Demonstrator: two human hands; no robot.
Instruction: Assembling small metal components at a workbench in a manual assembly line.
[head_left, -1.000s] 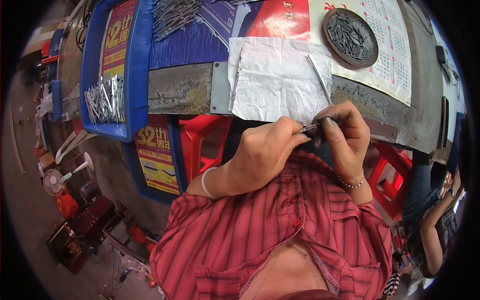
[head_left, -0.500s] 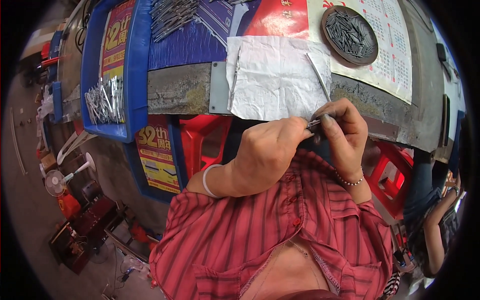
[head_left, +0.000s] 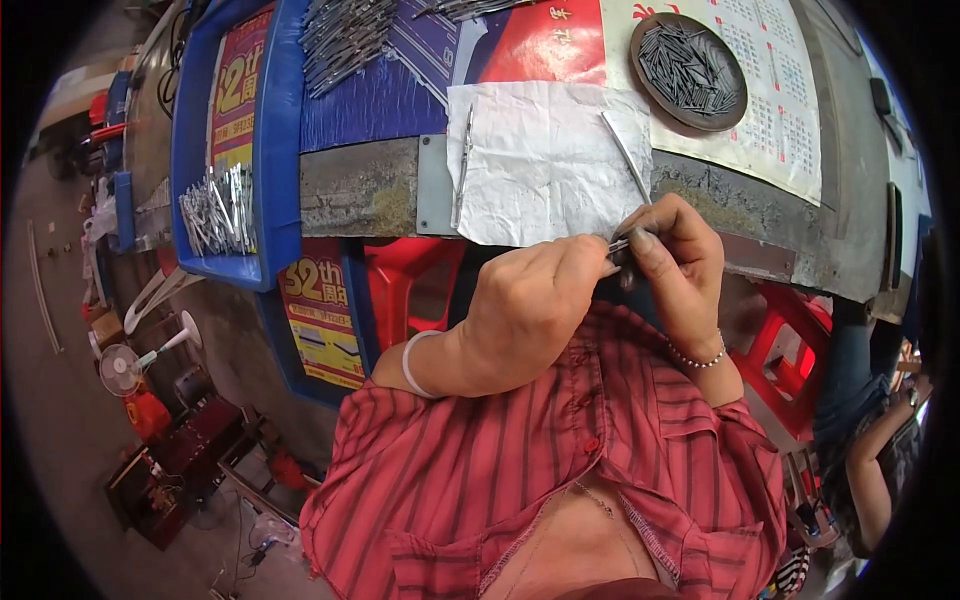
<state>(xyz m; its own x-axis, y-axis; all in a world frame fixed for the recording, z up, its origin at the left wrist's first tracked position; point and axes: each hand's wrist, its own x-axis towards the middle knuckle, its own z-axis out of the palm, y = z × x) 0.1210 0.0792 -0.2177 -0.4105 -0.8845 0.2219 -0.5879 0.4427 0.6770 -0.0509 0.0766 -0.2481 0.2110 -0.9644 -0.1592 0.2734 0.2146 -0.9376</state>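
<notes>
My left hand (head_left: 535, 300) and my right hand (head_left: 680, 260) meet at the table's front edge. Their fingertips pinch a small thin metal piece (head_left: 619, 245), mostly covered by the fingers, so its full shape is hidden. Just beyond them lies a crumpled white paper sheet (head_left: 545, 180). On its left part rests a slim metal rod (head_left: 465, 165), stepped along its length. A plainer silver rod (head_left: 625, 155) slants across the right part, its near end reaching my right fingers; whether they touch it I cannot tell.
A round brown dish (head_left: 738, 105) of short dark metal pins stands at the far right. Many slim silver rods (head_left: 345, 45) are heaped at the far left. More rods (head_left: 220, 215) fill the near end of a blue tray (head_left: 275, 150). Another person's arm (head_left: 875, 460) shows at right.
The table and its things have shifted slightly in the picture. My hands stay together with the small metal piece pinched between them, their fingers moved only a little.
</notes>
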